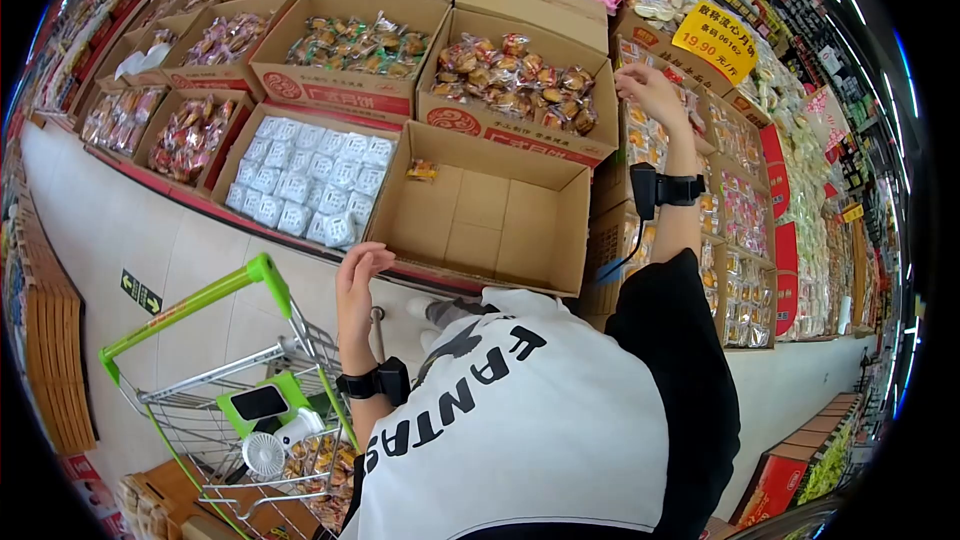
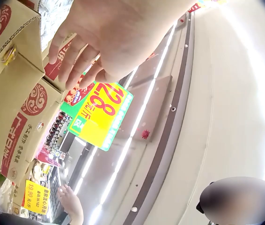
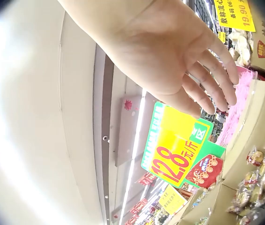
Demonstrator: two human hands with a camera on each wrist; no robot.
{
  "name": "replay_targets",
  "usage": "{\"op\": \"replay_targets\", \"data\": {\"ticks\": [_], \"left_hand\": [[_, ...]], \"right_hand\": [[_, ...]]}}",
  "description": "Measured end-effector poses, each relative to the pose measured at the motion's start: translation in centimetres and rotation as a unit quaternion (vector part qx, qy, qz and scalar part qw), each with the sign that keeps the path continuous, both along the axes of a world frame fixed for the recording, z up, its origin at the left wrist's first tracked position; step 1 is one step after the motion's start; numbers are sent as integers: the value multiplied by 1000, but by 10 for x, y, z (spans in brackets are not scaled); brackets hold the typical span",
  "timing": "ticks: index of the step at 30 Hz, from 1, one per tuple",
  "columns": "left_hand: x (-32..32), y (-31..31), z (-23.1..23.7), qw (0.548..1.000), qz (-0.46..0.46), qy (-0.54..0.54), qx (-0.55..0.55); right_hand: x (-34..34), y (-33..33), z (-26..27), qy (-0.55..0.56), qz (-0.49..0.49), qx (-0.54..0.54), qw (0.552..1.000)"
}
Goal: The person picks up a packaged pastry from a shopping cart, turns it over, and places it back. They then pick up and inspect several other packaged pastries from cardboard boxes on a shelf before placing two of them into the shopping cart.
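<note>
Right hand (image 1: 650, 98) up here, fingers loose, empty, just beside wrapped cakes (image 1: 515, 80) in their carton (image 1: 450, 120) | left hand (image 1: 360, 272), empty too, near the big box (image 1: 490, 210); one yellow packet (image 1: 422, 171) inside | I'd say any pick wants a soft pinch, no crushing

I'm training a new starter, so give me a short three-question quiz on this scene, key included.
1. True or false: the left hand holds nothing.
2. The small packet in the near-empty cardboard box is mostly: A, blue; B, yellow; C, black.
3. Fill in: the yellow sign nearest the right hand shows the price ____.

Key: 1. True. 2. B. 3. 19.90.
</note>
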State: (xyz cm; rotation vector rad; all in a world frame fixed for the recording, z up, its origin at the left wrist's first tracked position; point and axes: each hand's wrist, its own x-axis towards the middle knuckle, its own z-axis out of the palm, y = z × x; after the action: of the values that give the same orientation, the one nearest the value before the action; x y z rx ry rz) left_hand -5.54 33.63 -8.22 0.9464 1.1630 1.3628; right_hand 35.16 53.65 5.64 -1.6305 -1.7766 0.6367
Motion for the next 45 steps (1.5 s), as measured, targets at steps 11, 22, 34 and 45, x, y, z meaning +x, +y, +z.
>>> {"op": "replay_targets", "data": {"ticks": [11,22,34,45], "left_hand": [[29,32,5,997,-62,39,-16],[39,49,5,994,-83,60,-49],[34,53,5,991,-75,74,-86],[29,57,-2,988,-83,89,-95]], "right_hand": [[30,90,-94,-119,24,-67,990],[24,149,-175,-226,-10,-163,960],[-26,183,-174,-222,61,-177,957],[-71,207,-168,-173,-81,15,981]]}}
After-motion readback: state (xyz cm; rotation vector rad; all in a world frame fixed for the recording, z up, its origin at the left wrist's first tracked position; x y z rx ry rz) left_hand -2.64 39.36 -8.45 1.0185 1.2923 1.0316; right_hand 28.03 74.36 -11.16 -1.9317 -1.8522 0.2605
